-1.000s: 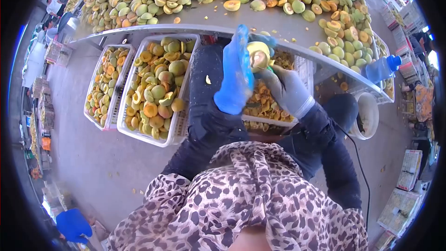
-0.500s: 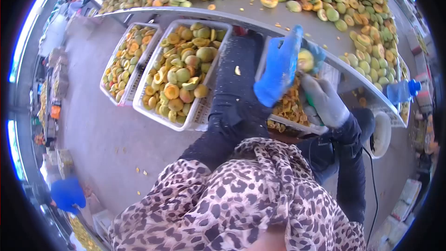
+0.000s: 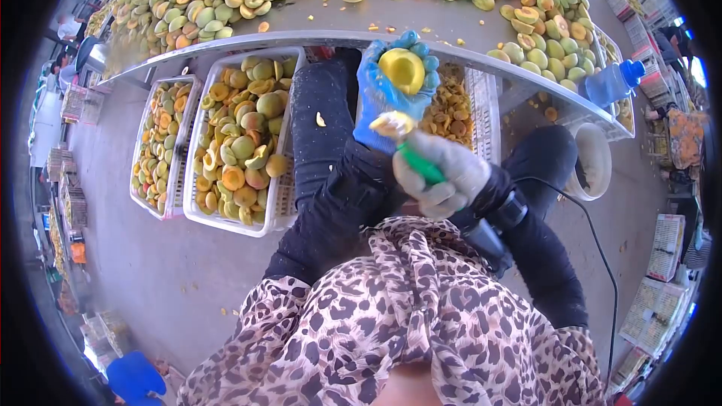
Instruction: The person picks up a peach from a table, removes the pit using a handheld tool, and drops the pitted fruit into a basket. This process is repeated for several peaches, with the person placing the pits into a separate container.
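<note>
My left hand [image 3: 376,98], in a blue glove, cups a halved peach [image 3: 401,71] with its hollowed cut face turned up. Gripped in my right hand [image 3: 445,179], which wears a light grey glove, is a green-handled pitting tool [image 3: 421,162]. A pale, wet-looking piece [image 3: 392,124], probably a pit, is at the tool's tip; the metal end is mostly hidden behind it. The tip is just below the peach half, apart from it. Beyond my hands, a white crate [image 3: 487,113] holds brownish-orange scraps [image 3: 451,109].
Many halved fruits [image 3: 218,0] lie on the metal table [image 3: 436,19]. Two white crates of fruit [image 3: 248,131] [image 3: 162,143] stand at left. A blue-capped bottle [image 3: 613,83] is at the table's right edge. A white bucket [image 3: 594,162] and black cable [image 3: 602,256] are at right.
The view has shifted right. My left hand has turned so the peach half's hollow shows. My right hand has drawn the tool back toward me, with the pale piece at its tip.
</note>
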`<state>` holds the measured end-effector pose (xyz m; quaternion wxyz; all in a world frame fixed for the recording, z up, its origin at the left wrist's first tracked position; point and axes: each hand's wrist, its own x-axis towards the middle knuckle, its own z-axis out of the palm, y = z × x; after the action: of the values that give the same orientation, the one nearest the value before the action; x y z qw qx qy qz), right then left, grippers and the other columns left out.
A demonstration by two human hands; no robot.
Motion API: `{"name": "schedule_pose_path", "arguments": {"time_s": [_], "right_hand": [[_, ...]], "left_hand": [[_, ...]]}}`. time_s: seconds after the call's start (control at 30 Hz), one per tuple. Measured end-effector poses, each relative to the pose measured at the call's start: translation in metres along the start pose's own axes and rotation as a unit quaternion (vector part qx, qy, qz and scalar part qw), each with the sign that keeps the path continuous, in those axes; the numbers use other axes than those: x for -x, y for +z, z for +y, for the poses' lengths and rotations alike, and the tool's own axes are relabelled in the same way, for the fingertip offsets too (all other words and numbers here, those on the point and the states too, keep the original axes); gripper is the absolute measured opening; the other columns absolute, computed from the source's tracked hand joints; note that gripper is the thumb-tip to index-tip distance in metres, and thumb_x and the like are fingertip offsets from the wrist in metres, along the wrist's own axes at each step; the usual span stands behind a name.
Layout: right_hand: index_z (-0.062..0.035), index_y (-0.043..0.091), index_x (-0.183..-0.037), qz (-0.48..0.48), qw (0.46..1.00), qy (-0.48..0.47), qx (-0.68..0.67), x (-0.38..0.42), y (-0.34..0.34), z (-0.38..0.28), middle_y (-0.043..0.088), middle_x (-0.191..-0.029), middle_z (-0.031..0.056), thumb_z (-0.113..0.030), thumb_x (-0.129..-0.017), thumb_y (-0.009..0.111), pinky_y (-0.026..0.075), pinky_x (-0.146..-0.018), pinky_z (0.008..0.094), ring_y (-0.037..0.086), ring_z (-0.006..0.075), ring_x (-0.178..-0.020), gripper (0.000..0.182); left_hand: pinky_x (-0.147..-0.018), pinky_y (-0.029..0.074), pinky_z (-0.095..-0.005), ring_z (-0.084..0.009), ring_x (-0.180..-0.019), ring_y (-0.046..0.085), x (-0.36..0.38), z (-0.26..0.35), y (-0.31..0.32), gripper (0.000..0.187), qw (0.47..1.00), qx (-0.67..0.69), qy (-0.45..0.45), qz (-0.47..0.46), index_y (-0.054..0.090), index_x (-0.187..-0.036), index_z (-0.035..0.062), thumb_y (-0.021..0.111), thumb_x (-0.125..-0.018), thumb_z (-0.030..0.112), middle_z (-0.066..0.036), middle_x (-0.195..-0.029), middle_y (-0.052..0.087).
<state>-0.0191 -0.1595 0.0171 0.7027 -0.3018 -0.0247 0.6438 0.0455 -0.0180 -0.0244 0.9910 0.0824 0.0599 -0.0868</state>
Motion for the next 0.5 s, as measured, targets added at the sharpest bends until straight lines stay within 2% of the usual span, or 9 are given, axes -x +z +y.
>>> {"name": "schedule_pose_path", "arguments": {"time_s": [0.07,0.13,0.17,0.2,0.23,0.3,0.33,0.43,0.5], "right_hand": [[-0.0082,0.049,-0.078,0.033,0.997,-0.056,0.041,-0.004,-0.001,0.002,0.035,-0.052,-0.0043,-0.048,-0.097,0.040,0.031,-0.034,0.0191,0.034,0.0056,-0.037,0.045],[-0.0057,0.052,-0.081,0.225,0.944,-0.239,0.034,0.004,-0.025,-0.002,0.042,-0.054,-0.0016,-0.047,-0.097,0.040,0.036,-0.038,0.0225,0.042,0.0081,-0.040,0.046],[-0.0045,0.053,-0.081,0.360,0.886,-0.181,0.227,0.004,-0.045,-0.008,0.048,-0.057,0.0031,-0.046,-0.097,0.042,0.039,-0.041,0.0263,0.048,0.0130,-0.043,0.046],[-0.0032,0.055,-0.082,0.472,0.775,-0.110,0.405,0.003,-0.068,-0.008,0.054,-0.059,0.0077,-0.046,-0.096,0.043,0.042,-0.043,0.0301,0.054,0.0180,-0.046,0.046],[-0.0032,0.055,-0.082,0.474,0.777,-0.111,0.398,0.005,-0.098,0.005,0.054,-0.059,0.0077,-0.046,-0.096,0.043,0.042,-0.043,0.0301,0.054,0.0180,-0.046,0.046],[-0.0043,0.057,-0.089,0.518,0.417,-0.159,0.730,0.009,-0.150,0.013,0.057,-0.060,0.0146,-0.039,-0.096,0.048,0.045,-0.047,0.0361,0.057,0.0303,-0.051,0.036],[-0.0043,0.057,-0.089,0.514,0.418,-0.154,0.733,0.011,-0.124,0.002,0.057,-0.060,0.0146,-0.039,-0.096,0.048,0.045,-0.047,0.0361,0.057,0.0303,-0.051,0.036],[-0.0068,0.055,-0.083,0.502,0.482,-0.266,0.667,0.007,-0.059,-0.026,0.063,-0.071,0.0145,-0.037,-0.092,0.054,0.047,-0.051,0.0425,0.063,0.0324,-0.063,0.031],[-0.0099,0.054,-0.084,0.433,0.360,-0.349,0.749,0.001,-0.045,-0.033,0.063,-0.067,0.0094,-0.036,-0.090,0.057,0.047,-0.051,0.0421,0.063,0.0293,-0.059,0.026]], "left_hand": [[-0.071,0.053,-0.0454,-0.0310,-0.085,0.062,-0.011,0.011,-0.027,0.041,0.994,0.028,-0.073,-0.075,0.059,-0.108,0.0009,0.046,-0.089,0.035,-0.014,-0.096,0.065],[-0.082,0.051,-0.0491,-0.0354,-0.098,0.059,-0.004,0.019,-0.022,0.045,0.999,-0.011,-0.021,0.032,0.056,-0.117,-0.0026,0.047,-0.088,0.031,-0.017,-0.106,0.062],[-0.089,0.048,-0.0502,-0.0379,-0.103,0.057,0.001,0.023,-0.022,0.049,0.999,-0.007,-0.006,0.047,0.053,-0.121,-0.0057,0.047,-0.087,0.029,-0.019,-0.112,0.061],[-0.089,0.048,-0.0502,-0.0379,-0.103,0.057,0.008,0.027,-0.026,0.049,0.999,-0.008,-0.005,0.052,0.053,-0.121,-0.0057,0.047,-0.087,0.029,-0.019,-0.112,0.061],[-0.092,0.046,-0.0508,-0.0382,-0.106,0.056,0.014,0.031,-0.032,0.049,0.998,-0.035,-0.018,0.042,0.052,-0.121,-0.0058,0.048,-0.086,0.027,-0.021,-0.114,0.060],[-0.089,0.051,-0.0465,-0.0363,-0.105,0.058,0.015,0.036,-0.035,0.049,0.997,-0.059,-0.045,0.004,0.052,-0.122,-0.0039,0.048,-0.088,0.031,-0.023,-0.116,0.058],[-0.089,0.051,-0.0465,-0.0363,-0.105,0.058,0.015,0.034,-0.034,0.049,0.998,-0.054,-0.043,0.008,0.052,-0.122,-0.0039,0.048,-0.088,0.031,-0.023,-0.116,0.058],[-0.049,0.054,-0.0256,-0.0222,-0.068,0.066,0.025,0.031,-0.022,0.059,0.966,-0.255,-0.027,0.019,0.056,-0.114,0.0038,0.041,-0.093,0.057,-0.013,-0.095,0.066],[-0.054,0.054,-0.0266,-0.0228,-0.075,0.066,0.036,0.027,-0.008,0.058,0.947,-0.311,-0.026,0.072,0.056,-0.116,0.0018,0.042,-0.093,0.054,-0.014,-0.097,0.065]]}}
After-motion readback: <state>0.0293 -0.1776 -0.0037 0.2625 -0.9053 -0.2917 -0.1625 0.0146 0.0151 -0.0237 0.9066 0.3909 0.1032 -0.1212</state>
